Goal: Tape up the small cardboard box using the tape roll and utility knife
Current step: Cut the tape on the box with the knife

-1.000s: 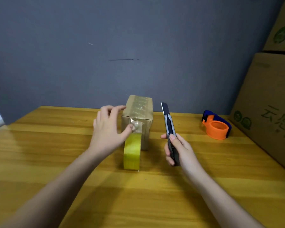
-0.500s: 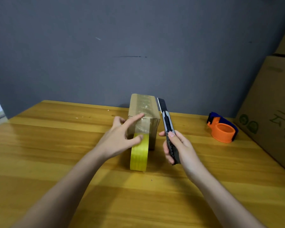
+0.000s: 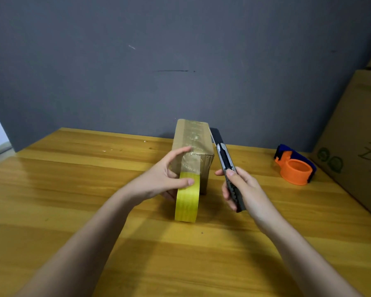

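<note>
a second ago the left hand (image 3: 159, 181) pinched the loose tape on the front face of the small cardboard box (image 3: 192, 144), fingers curled above the box's near edge. now its index finger lies stretched on the box's top front edge and its thumb presses on the top of the tape roll (image 3: 186, 200). the right hand (image 3: 242, 189) has brought the utility knife (image 3: 227, 168) closer in, so the blade now sits just beside the box's right edge.
</note>
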Demonstrator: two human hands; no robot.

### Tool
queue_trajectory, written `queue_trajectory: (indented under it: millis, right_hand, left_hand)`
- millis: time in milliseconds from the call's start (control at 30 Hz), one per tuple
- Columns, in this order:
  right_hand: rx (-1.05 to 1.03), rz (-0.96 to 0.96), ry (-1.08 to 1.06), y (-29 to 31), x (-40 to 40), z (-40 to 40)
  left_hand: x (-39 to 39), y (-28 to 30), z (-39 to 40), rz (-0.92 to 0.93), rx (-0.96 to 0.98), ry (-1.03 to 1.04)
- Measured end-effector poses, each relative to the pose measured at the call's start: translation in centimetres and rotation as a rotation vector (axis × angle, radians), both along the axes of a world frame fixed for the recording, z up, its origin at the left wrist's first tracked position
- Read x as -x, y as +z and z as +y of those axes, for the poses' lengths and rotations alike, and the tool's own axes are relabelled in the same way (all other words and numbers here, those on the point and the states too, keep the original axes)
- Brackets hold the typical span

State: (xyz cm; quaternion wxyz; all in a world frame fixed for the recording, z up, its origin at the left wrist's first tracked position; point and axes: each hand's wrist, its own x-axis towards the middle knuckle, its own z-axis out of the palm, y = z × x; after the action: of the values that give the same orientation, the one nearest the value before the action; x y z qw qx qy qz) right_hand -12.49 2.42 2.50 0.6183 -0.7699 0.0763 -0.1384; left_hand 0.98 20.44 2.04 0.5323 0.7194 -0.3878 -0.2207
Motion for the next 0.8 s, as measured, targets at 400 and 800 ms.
queue_trajectory:
  millis: [400, 800]
  right_hand:
    - [1.581, -0.016, -0.095, 3.9, 2.3, -1.6]
    - [1.951, -0.151, -0.159, 5.3, 0.4, -0.1]
  left_hand:
    - [-0.2, 0.2, 0.0, 0.021, -0.017, -0.021]
    - [-0.1, 0.1, -0.3, -0.009, -0.011, 0.005]
